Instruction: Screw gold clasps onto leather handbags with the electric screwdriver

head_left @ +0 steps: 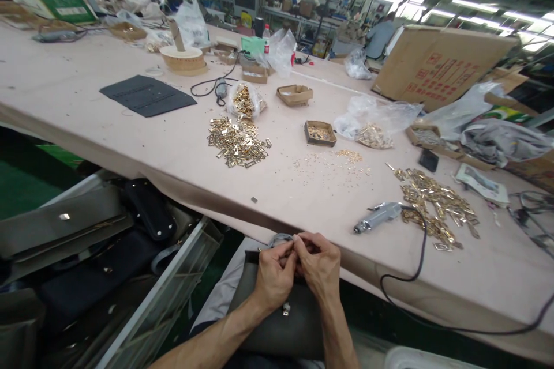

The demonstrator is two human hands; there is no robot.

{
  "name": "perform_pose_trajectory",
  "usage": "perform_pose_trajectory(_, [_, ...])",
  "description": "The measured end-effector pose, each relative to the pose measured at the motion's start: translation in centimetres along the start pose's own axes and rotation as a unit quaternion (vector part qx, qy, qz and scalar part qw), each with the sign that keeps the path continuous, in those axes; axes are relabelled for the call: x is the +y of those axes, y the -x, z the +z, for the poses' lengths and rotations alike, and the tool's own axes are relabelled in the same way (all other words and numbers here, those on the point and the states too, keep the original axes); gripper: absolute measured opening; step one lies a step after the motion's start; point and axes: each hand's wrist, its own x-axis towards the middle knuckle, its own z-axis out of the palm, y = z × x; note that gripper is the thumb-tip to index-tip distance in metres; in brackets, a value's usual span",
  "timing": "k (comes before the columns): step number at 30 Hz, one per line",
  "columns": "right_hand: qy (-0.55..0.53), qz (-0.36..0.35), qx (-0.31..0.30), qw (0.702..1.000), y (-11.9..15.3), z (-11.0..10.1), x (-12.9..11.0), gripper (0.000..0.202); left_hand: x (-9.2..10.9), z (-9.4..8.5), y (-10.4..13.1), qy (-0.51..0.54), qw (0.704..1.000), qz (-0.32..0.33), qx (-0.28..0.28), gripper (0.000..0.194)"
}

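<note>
A dark grey-green bag (277, 328) with a small metal clasp (286, 308) lies on the lap, below the table's front edge. My left hand (277, 274) and my right hand (319, 265) meet at the bag's top edge, fingers pinched together. What sits between the fingertips is too small and hidden to name. A grey loop (280, 238) shows just behind the fingers of my left hand. To the right, a grey electric screwdriver (377, 217) with a black cable lies on the table.
The pink-covered table (182, 150) bears gold metal frames (240, 144), gold plates (437, 202), scattered small parts (348, 155), a small box (320, 133) and a black sheet (147, 95). A large carton (441, 66) stands back right. Left below, a crate (168, 288) stands beside several bags.
</note>
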Motion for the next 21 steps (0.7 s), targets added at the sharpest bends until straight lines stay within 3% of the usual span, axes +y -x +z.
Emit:
perform_pose_trajectory(9, [-0.145, 0.073, -0.113, 0.980, -0.7, -1.1, 1.8, 0.027, 0.2, -0.3, -0.1, 0.099, 0.989, -0.105, -0.032, 0.041])
perform_pose_trajectory(14, [-0.165, 0.081, -0.105, 0.977, -0.9, -1.2, 1.6, 0.025, 0.4, -0.8, -0.5, 0.148, 0.977, -0.130, -0.078, 0.041])
perform_pose_trajectory(21, [-0.172, 0.071, -0.107, 0.977, -1.0, -1.0, 1.6, 0.022, 0.8, -1.0, -0.7, 0.158, 0.975, -0.149, -0.056, 0.046])
